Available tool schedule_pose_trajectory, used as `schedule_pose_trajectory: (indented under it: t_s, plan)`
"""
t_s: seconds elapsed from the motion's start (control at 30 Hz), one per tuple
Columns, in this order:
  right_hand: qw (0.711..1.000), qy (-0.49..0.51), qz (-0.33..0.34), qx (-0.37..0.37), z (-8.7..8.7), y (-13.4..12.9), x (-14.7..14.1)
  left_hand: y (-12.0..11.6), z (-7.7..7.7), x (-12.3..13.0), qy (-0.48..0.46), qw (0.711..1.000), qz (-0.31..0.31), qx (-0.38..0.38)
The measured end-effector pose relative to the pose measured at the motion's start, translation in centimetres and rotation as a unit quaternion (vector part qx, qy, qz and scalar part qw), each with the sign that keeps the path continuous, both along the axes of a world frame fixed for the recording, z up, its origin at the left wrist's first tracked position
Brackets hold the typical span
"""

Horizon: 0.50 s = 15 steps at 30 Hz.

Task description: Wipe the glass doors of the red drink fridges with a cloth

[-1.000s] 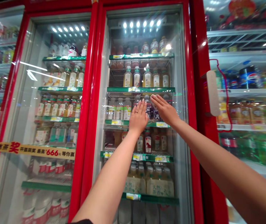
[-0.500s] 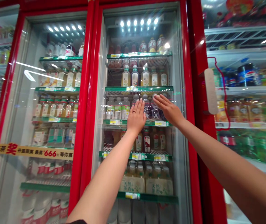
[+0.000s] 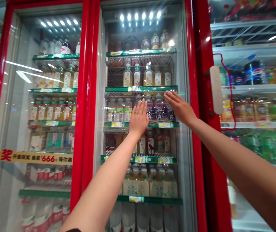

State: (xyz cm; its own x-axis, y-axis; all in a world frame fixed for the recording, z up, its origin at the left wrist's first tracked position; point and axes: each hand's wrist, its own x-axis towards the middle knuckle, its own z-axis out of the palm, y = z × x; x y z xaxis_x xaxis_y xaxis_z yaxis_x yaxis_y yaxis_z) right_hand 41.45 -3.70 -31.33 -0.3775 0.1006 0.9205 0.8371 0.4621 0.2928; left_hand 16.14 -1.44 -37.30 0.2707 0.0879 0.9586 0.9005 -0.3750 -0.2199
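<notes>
My left hand (image 3: pixel 138 119) is raised in front of the middle glass door, flat, with its fingers stretched out and a ring on one finger. Higher and to the right, my right hand (image 3: pixel 180 107) is also open and tilted left, near the glass; something whitish shows at its fingertips, too small to make out. Neither hand has a clear object in it. Behind the glass, dark purple bottles (image 3: pixel 160 108) stand on a shelf between the hands. Green-labelled bottles (image 3: pixel 120 111) are left of my left hand. Whether my palms touch the glass I cannot tell.
A red door frame (image 3: pixel 86 80) separates the left cooler from the middle one. To the right are a pale handle (image 3: pixel 216 90) on a red frame, a thin red cord, and shelves with a Pepsi bottle (image 3: pixel 255 71). A yellow printed strip (image 3: pixel 31 157) crosses the left door.
My right hand has moved slightly right and up, widening the space between the hands. My left hand has shifted slightly left and up, while the coolers also sit further left in view.
</notes>
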Motion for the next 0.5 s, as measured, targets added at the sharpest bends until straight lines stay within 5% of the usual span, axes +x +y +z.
schedule_pose_trajectory:
  t_s: [0.13,0.3,0.5]
  plan:
    - [1.000,0.024,0.000,-0.007,0.4,0.0,1.6,-0.1,0.1,-0.2,0.004,1.000,0.006,-0.012]
    - [0.991,0.131,0.013,0.015,2.3,1.3,0.1,-0.8,0.0,0.3,0.076,0.997,0.003,-0.016]
    - [1.000,-0.012,0.014,-0.004,0.9,0.5,2.9,-2.0,1.4,4.5,0.109,0.994,-0.010,0.008]
